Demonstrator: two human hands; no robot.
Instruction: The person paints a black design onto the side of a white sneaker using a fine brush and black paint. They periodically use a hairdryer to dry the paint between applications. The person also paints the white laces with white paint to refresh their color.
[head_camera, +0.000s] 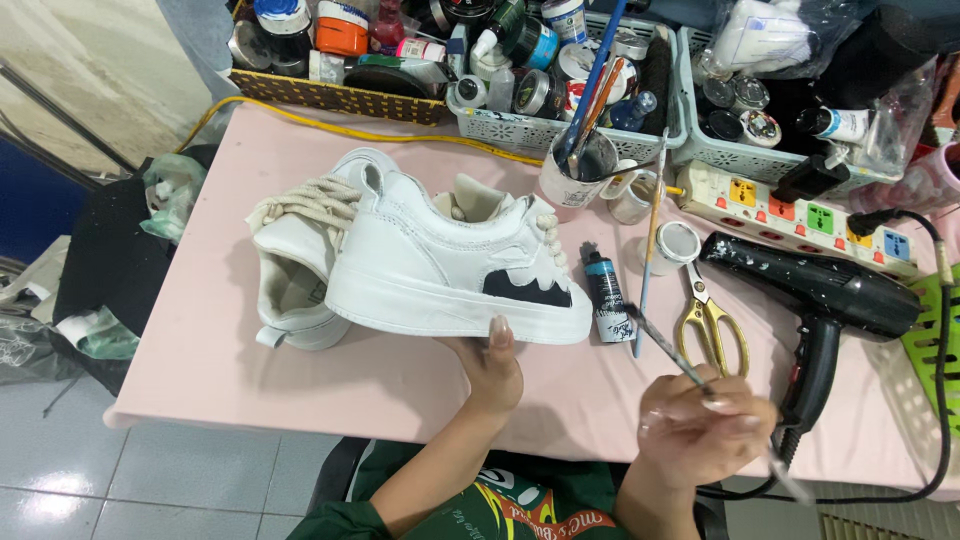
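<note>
My left hand holds a white sneaker from below, thumb against its sole; a black painted patch shows on its side near the toe. A second white sneaker with cream laces lies behind it on the pink table. In my right hand is a thin paintbrush, its tip pointing up-left toward the shoe's toe. A black paint tube lies just right of the shoe.
Gold-handled scissors, a black hair dryer and a power strip lie at the right. A cup of brushes, a small white jar and baskets of paint bottles stand along the back.
</note>
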